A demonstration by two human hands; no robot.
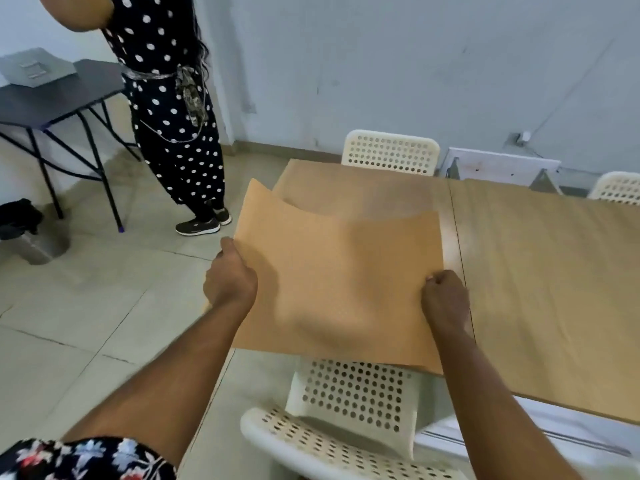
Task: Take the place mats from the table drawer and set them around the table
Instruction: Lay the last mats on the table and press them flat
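While both hands hold it by its two side edges, the place mat [332,271] hangs flat just above the left end of the table [540,271], and its near edge reaches out past the table over the white chair [353,403]. The left hand [230,277] grips the left edge with curled fingers, and the right hand [445,296] pinches the right edge near the seam of the table. I think the mat is held at two sides so that it stays spread and can come down straight at this seat. Its far edge curls up a little, so it is not yet resting fully. Beyond the table's left end, another person [173,98] stands beside a dark folding table [52,98].
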